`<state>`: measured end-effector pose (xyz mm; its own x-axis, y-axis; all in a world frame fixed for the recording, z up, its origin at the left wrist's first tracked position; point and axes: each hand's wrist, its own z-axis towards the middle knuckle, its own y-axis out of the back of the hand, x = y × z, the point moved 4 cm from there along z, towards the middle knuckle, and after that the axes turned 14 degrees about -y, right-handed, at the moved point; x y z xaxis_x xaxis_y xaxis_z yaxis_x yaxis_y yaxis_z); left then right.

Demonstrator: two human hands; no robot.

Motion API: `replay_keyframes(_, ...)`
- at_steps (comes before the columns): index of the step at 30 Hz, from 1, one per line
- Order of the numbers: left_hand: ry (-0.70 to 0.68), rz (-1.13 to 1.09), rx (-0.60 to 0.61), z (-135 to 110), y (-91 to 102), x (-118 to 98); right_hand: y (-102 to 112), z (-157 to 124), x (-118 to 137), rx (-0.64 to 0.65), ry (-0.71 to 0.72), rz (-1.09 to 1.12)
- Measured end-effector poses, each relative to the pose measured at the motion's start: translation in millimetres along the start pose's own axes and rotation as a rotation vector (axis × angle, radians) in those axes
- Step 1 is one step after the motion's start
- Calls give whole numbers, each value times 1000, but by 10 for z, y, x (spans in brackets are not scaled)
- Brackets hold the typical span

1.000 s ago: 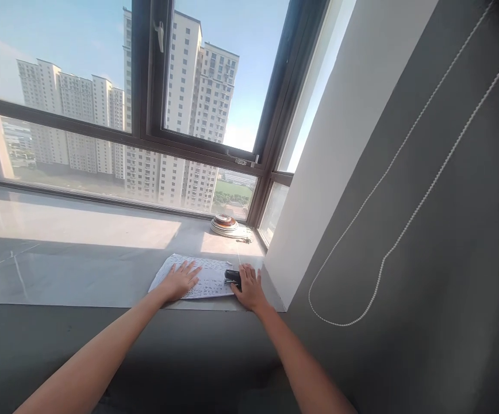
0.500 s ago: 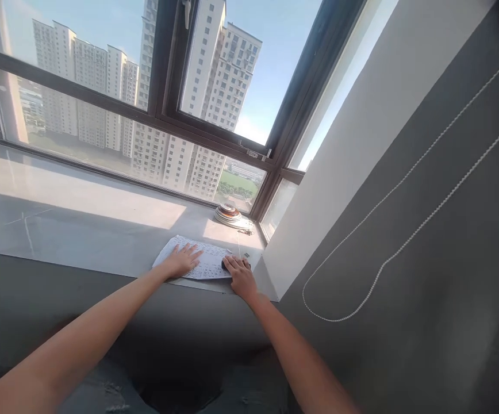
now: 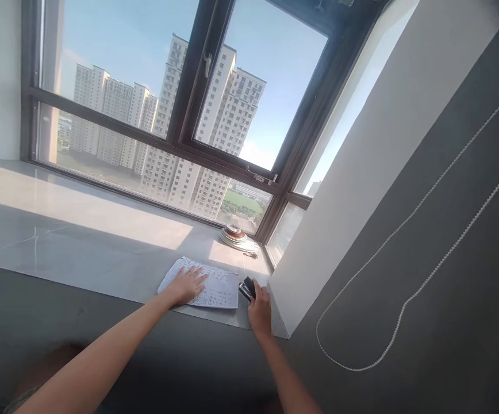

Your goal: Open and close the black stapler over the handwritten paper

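Observation:
Sheets of paper (image 3: 219,290) covered in handwriting lie on the window sill near its front edge. My left hand (image 3: 187,286) rests flat on them with its fingers spread. Just off the right edge of the paper, my right hand (image 3: 260,307) grips a small black stapler (image 3: 246,288). The stapler's jaws point toward the paper and show a gap between them. My right fingers cover its rear part.
A stack of plates (image 3: 234,236) stands on the grey sill (image 3: 103,259) by the window corner, with small dark bits (image 3: 250,255) beside it. A beaded blind cord (image 3: 398,328) hangs along the dark right wall. A brown window frame (image 3: 180,150) runs behind the sill.
My right hand, earlier pressing down on the stapler at the paper's right edge, has moved right and off the paper with it. My left hand stays on the sheets; the view has tilted up.

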<state>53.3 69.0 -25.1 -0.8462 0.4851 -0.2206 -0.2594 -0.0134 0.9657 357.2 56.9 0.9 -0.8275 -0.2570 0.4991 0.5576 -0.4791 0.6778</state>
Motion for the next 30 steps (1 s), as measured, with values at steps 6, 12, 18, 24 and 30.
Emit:
replay_keyframes(6,-4,-16,6,-7,8,-10,-42,-37,693,-102,-58,178)
replay_keyframes(12,-22,-24,-79,-13,41,38,-530,-44,1139,172,-11,132)
replay_keyframes(18,-13,-15,-416,-156,321,-100,-526,-80,939,213,-17,107)
replay_keyframes(24,128,143,-579,-653,755,297,-118,-83,297,158,7,169)
replay_keyframes(30,771,238,-233,-1319,802,1498,146,69,-244,146,-43,184)
